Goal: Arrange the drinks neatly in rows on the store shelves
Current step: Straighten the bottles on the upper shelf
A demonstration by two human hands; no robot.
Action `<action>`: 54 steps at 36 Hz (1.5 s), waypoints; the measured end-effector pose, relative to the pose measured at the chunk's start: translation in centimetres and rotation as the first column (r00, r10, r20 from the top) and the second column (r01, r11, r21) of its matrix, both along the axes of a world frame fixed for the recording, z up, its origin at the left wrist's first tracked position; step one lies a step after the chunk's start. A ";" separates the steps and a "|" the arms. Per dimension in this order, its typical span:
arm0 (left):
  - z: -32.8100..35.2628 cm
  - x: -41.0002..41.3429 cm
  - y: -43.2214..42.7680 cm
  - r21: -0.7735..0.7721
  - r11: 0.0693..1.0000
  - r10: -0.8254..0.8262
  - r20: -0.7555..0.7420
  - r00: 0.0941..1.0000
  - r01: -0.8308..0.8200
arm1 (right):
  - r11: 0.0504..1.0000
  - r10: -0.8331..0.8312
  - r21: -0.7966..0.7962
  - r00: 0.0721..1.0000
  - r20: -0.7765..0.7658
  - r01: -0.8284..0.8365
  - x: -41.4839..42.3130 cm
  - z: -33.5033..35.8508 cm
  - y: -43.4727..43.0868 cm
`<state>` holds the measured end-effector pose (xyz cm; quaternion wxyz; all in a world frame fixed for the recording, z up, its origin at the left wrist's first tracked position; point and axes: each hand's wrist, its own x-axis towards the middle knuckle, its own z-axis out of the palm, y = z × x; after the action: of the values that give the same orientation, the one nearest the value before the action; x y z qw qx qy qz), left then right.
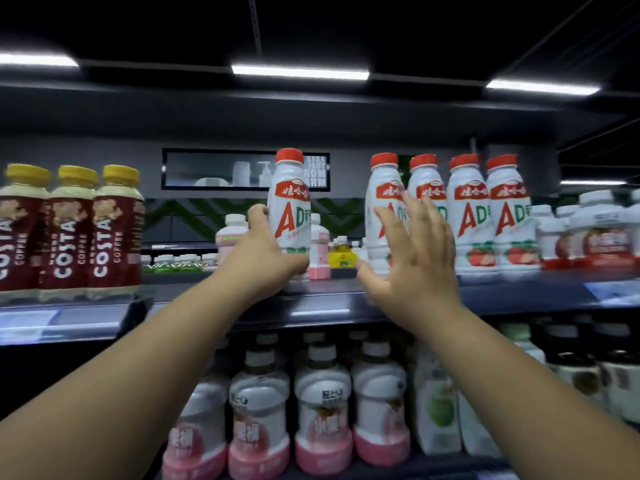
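Note:
My left hand (265, 252) grips a white AD milk bottle with a red cap (291, 202) low on its body, holding it upright over the top shelf (322, 301). To its right stands a row of several matching AD bottles (467, 216). My right hand (417, 251) is spread with straight fingers in front of the leftmost bottle of that row (382, 199), at or just short of its surface. A gap lies between the held bottle and the row.
Three Costa coffee bottles with yellow caps (71, 230) stand on the left of the shelf. Small white bottles (595, 226) sit at the far right. A small pink bottle (319, 252) stands behind the gap. The lower shelf holds pink and white drinks (323, 403).

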<state>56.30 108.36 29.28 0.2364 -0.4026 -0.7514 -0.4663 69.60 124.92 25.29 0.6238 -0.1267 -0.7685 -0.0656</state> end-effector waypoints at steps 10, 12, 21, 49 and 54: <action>0.2 4.2 7.1 0.066 0.989 -0.135 0.060 0.989 0.131 | 0.988 -0.078 -0.113 0.977 0.200 0.102 2.8 0.3 5.7; -0.2 4.2 7.5 0.044 0.998 -0.055 0.014 0.998 0.054 | 0.989 -0.069 -0.115 0.975 0.209 0.094 2.7 0.2 5.8; -1.4 4.0 7.7 0.031 0.995 0.093 -0.100 0.991 -0.090 | 0.982 -0.104 -0.120 0.949 0.299 0.146 2.4 0.0 6.3; -3.4 4.1 8.1 -0.065 0.910 0.325 -0.504 0.800 -0.411 | 0.989 -0.103 -0.065 0.938 0.332 0.132 2.4 -0.2 6.6; -4.1 4.9 7.6 -0.080 0.912 0.314 -0.495 0.810 -0.403 | 0.993 -0.074 -0.064 0.946 0.315 0.099 2.7 -0.4 6.5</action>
<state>61.17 115.93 25.23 0.4583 -0.3739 -0.7727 -0.2303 72.26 131.38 24.87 0.4856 -0.1729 -0.8530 -0.0820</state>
